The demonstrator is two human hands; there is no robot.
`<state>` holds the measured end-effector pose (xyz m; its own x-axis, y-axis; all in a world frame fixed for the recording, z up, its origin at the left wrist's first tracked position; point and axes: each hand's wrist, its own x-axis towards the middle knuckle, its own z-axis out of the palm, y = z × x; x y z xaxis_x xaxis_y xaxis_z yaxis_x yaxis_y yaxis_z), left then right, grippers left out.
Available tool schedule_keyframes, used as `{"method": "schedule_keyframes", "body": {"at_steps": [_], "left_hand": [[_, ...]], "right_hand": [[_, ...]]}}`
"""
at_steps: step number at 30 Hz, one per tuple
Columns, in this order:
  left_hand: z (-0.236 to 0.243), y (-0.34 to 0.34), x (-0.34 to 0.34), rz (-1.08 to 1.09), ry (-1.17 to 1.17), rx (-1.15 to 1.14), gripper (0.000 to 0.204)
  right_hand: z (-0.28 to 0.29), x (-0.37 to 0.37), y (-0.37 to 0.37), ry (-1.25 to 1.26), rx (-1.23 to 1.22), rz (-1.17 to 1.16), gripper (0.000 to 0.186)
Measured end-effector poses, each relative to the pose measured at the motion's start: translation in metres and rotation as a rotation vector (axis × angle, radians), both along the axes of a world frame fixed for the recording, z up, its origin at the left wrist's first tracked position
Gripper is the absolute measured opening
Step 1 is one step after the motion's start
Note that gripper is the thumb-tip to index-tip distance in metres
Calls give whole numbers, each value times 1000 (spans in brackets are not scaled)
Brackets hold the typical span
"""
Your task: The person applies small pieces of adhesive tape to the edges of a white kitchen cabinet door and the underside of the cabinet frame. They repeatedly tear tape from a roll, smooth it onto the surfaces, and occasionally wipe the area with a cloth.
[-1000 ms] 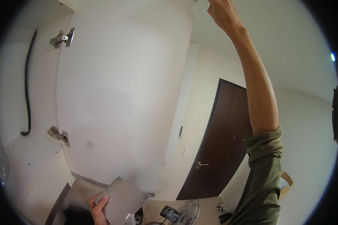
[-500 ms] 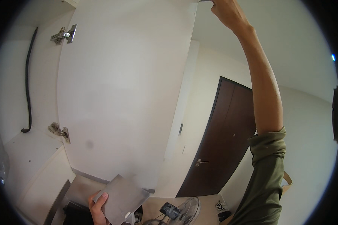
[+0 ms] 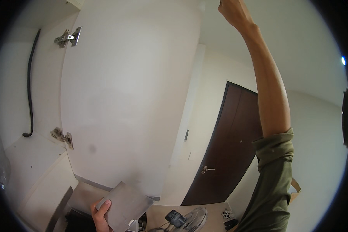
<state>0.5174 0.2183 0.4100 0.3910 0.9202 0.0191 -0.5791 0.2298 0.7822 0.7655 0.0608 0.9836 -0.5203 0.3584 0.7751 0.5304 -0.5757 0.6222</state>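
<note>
At the bottom, my left hand (image 3: 100,213) grips a flat grey rectangular plate (image 3: 128,207), the thumb lying across its face. My right arm is stretched up past the right side of a white cabinet door (image 3: 123,96). At the top edge, my right hand (image 3: 236,13) looks curled near the door's upper right edge. Its fingertips and whatever they hold are cut off by the picture. The door stands swung open on two metal hinges, an upper hinge (image 3: 69,37) and a lower hinge (image 3: 62,137). A faint grey smudge (image 3: 92,149) marks its lower part.
Left of the door is the white cabinet interior with a black cable (image 3: 29,85) along its wall. Below stand a fan (image 3: 193,220) and dark shoes (image 3: 230,220) on the floor. Behind is a brown room door (image 3: 228,150) with a lever handle.
My right hand has shifted slightly, and the thin grey thing seen at its fingers before is out of view now. My left hand and the plate have hardly moved.
</note>
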Motion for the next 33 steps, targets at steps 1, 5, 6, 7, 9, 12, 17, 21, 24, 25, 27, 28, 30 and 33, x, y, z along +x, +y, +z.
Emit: {"method": "schedule_keyframes", "body": {"at_steps": [1, 5, 6, 7, 9, 12, 17, 21, 24, 25, 27, 28, 30, 33], "left_hand": [[0, 1, -1, -12, 3, -4, 39], [-2, 0, 1, 5, -20, -22, 39], [-3, 0, 2, 0, -34, -18, 39], [-3, 0, 2, -7, -48, -13, 39], [-5, 1, 2, -19, -59, -13, 38], [-6, 1, -1, -21, -46, -13, 38], [-5, 1, -10, 18, 2, 3, 40], [-5, 1, -12, 15, -10, 29, 43], [-5, 0, -11, 19, 3, 15, 44], [-6, 0, -11, 16, 6, 10, 44], [-6, 0, -11, 9, 2, 4, 44], [-7, 0, -11, 4, -4, 3, 44], [-8, 0, -12, -2, -7, 0, 43], [-9, -2, -12, 1, -12, -6, 42]], "right_hand": [[0, 0, 0, 3, 3, -20, 31], [-3, -5, 3, 44, -7, -94, 31], [-4, -6, 3, 41, -12, -107, 31], [-5, -8, 3, 37, -15, -121, 31], [-7, -11, 2, 18, -21, -134, 31], [-14, -17, -6, 63, -60, -91, 31], [-36, -20, -29, 138, -1, 148, 28], [-59, -7, -31, 95, -25, 172, 25], [-65, 3, -25, -4, -62, 117, 22], [-65, 5, -23, -40, -84, 108, 21], [-63, 6, -20, -47, -77, 5, 23], [-62, 6, -18, -51, -76, -46, 25], [-60, 4, -15, 17, -120, 46, 26], [-59, -1, -12, 26, -150, 39, 29]]}}
